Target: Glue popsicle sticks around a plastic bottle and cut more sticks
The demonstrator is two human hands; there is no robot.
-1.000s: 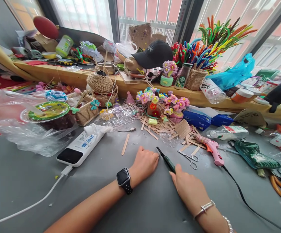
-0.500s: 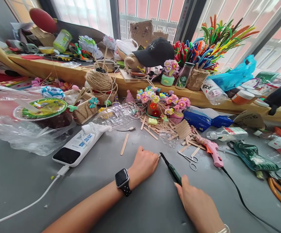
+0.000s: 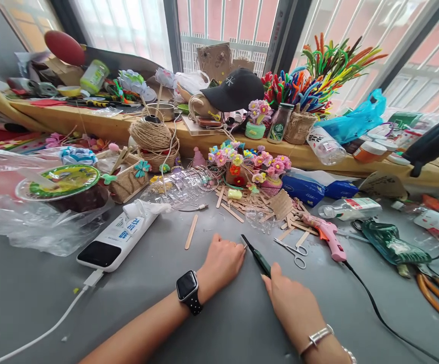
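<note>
My left hand (image 3: 222,260), with a black watch on its wrist, rests on the grey table with curled fingers pressed together. What they hold is hidden; only a small pale tip shows at the fingertips. My right hand (image 3: 293,301) grips the green handle of a utility knife (image 3: 260,261). The knife's dark blade points up and away, its tip right beside my left fingertips; I cannot tell whether they touch. A single wooden craft stick (image 3: 191,232) lies beyond my left hand. Small scissors (image 3: 293,251) lie to the right of the knife.
A pink glue gun (image 3: 329,237) with a black cord lies at right. Behind my hands is a pile of craft sticks (image 3: 259,199) and crocheted flowers (image 3: 265,164). A white power bank (image 3: 117,237) with a cable and a plastic-wrapped bowl (image 3: 63,187) stand at left.
The view has shifted slightly. My right hand has pushed the knife a little forward, so its tip now reaches just past my left fingertips. My left hand stays in place, still curled.
</note>
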